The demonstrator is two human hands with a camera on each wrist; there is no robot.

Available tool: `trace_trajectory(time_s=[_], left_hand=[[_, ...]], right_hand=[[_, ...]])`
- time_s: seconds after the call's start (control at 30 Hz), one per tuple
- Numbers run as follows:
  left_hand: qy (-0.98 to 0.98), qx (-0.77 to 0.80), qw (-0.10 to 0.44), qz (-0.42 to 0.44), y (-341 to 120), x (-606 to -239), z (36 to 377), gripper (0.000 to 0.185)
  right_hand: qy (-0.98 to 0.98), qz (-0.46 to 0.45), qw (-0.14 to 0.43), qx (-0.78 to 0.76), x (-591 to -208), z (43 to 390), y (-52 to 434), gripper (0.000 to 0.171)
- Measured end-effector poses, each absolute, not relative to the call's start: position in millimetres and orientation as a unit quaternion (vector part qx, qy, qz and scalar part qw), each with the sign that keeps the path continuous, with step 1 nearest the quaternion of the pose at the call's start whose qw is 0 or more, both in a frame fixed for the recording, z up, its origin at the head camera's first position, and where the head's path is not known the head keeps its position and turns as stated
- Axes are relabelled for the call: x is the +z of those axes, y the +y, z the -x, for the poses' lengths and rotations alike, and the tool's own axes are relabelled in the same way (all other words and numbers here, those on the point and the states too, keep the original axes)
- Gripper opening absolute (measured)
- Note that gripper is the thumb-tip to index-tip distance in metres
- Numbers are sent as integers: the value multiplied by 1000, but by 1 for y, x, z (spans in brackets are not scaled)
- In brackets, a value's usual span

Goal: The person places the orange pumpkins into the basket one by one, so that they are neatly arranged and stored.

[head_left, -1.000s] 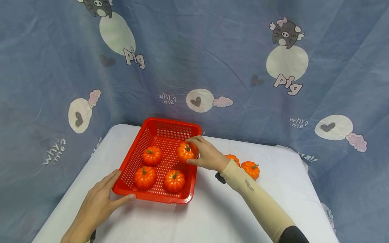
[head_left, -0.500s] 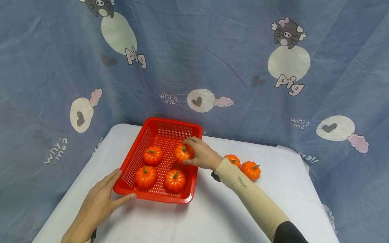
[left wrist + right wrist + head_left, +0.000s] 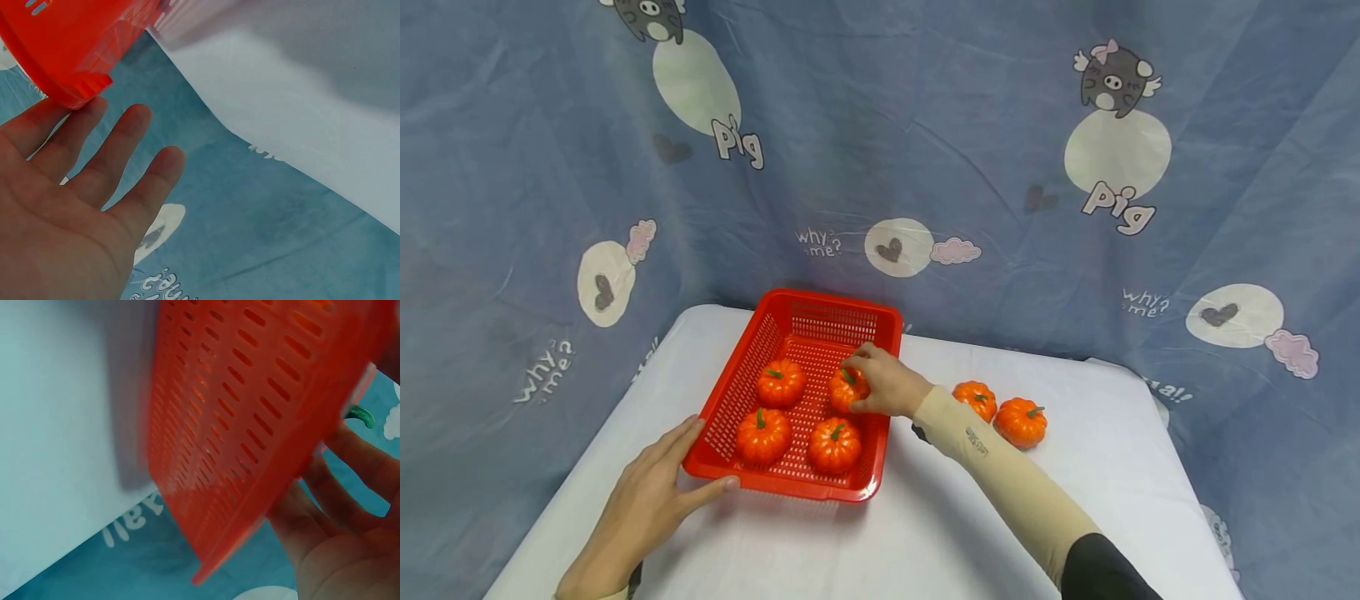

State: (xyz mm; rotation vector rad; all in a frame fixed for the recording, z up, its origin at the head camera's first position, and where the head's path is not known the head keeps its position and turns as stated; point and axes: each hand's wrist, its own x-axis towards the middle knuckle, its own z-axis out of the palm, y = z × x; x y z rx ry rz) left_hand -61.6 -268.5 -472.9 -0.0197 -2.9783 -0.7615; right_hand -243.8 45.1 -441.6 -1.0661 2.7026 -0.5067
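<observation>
Inside a red plastic basket (image 3: 790, 487), my right hand (image 3: 891, 385) holds a small orange pumpkin (image 3: 844, 390) with a green stem, its fingers on the far side and thumb on the near side. Three similar pumpkins (image 3: 763, 437) sit in the left and front parts of the basket. My left hand (image 3: 647, 496) rests at the basket's near-left corner, its fingers along the left rim and thumb by the front rim. The left wrist view shows these fingers (image 3: 125, 150) nearly straight, some touching the rim. In the right wrist view, the basket wall (image 3: 231, 425) hides most of the held pumpkin.
Two more pumpkins (image 3: 1021, 422) lie on the white-covered table (image 3: 955, 517) right of the basket, beyond my right forearm. A blue patterned curtain (image 3: 985, 158) hangs behind and beside the table.
My right hand has moved left and slightly down into the basket with the pumpkin. More of the two pumpkins on the table now shows. The left hand has stayed at the corner.
</observation>
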Motion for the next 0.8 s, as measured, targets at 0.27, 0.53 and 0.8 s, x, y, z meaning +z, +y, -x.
trace_trajectory(time_s=[0.27,0.53,0.8], left_hand=[[-967,-249,51,15,-269,-473,61,118],[-964,-254,74,28,-270,-474,61,112],[-965,-254,69,23,-270,-473,60,113]], right_hand=[[916,360,90,-155,-450,247,41,61],[914,375,78,-135,-458,248,37,59],[917,374,77,-113,-462,246,33,60]])
